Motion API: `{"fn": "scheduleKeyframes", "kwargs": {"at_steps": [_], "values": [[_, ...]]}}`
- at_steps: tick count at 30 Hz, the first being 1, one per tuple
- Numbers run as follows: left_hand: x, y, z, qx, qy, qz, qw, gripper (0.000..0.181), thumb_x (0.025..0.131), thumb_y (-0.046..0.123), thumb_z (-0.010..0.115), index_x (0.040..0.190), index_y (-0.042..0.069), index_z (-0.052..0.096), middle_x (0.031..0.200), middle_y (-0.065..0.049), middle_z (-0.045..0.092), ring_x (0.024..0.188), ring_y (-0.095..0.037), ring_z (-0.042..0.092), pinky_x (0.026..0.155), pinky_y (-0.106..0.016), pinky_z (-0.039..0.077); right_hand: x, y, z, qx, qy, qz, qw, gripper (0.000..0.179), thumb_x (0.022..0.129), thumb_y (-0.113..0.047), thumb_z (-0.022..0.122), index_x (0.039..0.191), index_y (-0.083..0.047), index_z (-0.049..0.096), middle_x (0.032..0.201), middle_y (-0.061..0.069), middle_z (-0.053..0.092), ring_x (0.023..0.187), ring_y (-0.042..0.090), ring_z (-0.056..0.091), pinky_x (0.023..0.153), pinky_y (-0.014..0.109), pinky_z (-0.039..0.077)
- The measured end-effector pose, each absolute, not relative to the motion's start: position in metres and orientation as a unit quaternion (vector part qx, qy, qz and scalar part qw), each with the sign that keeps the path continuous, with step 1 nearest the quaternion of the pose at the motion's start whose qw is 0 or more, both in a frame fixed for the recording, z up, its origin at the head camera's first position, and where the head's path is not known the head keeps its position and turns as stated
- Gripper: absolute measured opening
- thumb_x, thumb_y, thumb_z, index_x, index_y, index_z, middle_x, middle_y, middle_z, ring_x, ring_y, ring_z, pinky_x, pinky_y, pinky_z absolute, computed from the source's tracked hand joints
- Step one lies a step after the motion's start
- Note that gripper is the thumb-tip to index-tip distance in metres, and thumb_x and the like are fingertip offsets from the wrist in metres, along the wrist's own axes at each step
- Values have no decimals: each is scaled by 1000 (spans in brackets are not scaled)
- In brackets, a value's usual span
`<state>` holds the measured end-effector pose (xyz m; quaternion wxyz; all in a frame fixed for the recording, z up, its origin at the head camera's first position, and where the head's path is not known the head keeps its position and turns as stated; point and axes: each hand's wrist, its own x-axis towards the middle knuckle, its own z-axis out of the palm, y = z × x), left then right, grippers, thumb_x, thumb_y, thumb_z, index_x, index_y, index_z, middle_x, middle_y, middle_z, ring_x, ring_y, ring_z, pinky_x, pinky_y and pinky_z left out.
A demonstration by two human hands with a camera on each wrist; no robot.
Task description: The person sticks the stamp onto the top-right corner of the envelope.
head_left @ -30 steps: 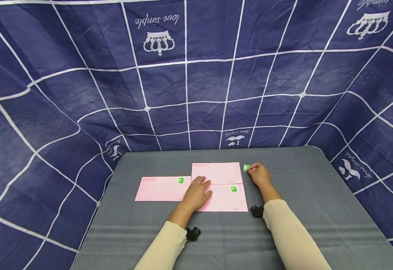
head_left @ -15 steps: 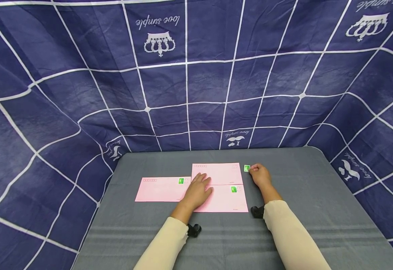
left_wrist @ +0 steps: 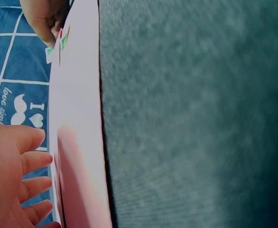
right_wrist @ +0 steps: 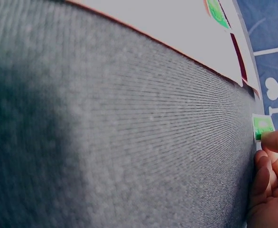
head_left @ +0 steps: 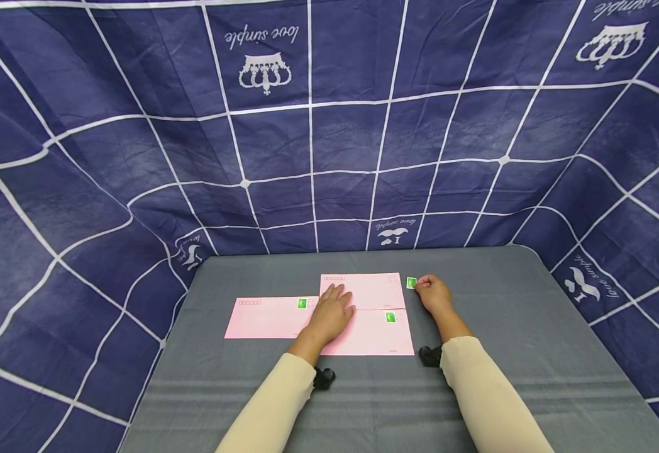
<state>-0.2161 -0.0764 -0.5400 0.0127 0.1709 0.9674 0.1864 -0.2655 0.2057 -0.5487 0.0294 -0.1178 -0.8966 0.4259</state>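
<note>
My right hand (head_left: 436, 297) pinches a small green stamp (head_left: 411, 283) with a white border just beyond the right edge of the far pink envelope (head_left: 369, 289). In the right wrist view the thumb and forefinger hold one edge of that stamp (right_wrist: 262, 125). My left hand (head_left: 329, 319) spreads its fingers over the far envelope, its palm over the near pink envelope (head_left: 363, 343). A shadow falls on the paper beside it in the left wrist view; I cannot tell whether the fingertips touch. Another green stamp (head_left: 390, 318) sits at the near envelope's upper right corner.
To the left lies a third pink envelope (head_left: 267, 321), with a green stamp (head_left: 302, 303) at its upper right corner. All lie on a grey cloth-covered table (head_left: 375, 402). A blue curtain (head_left: 341, 138) with white grid lines hangs behind and at both sides.
My left hand has slid slightly away from me, its fingers reaching farther over the far envelope. The right hand holds the stamp in nearly the same spot.
</note>
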Motion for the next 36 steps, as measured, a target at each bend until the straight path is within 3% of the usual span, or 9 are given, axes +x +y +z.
{"fn": "scheduleKeyframes", "kwargs": {"at_steps": [11,24,36], "values": [[-223,-77,-543,157,971,179,7,44,105,28,50,143,7,57,154,-15,49,148,-35,40,124,-46,28,-264,204,-547,-124,-875,468,22,16,93,-12,61,101,2,64,83,8,62,70,12,51,65,25,41],[-223,-76,-544,156,974,161,-16,40,101,16,53,140,10,61,150,-14,54,143,-32,46,122,-43,33,-264,205,-547,-130,-838,530,-8,20,94,-14,62,104,3,63,80,-2,59,72,11,51,65,25,42],[-222,-77,-545,153,971,183,-9,41,102,16,51,142,10,60,152,-14,52,146,-33,44,123,-43,30,-266,206,-543,-127,-828,546,-18,25,94,-16,64,108,5,64,75,-8,58,71,10,50,64,26,42]]}}
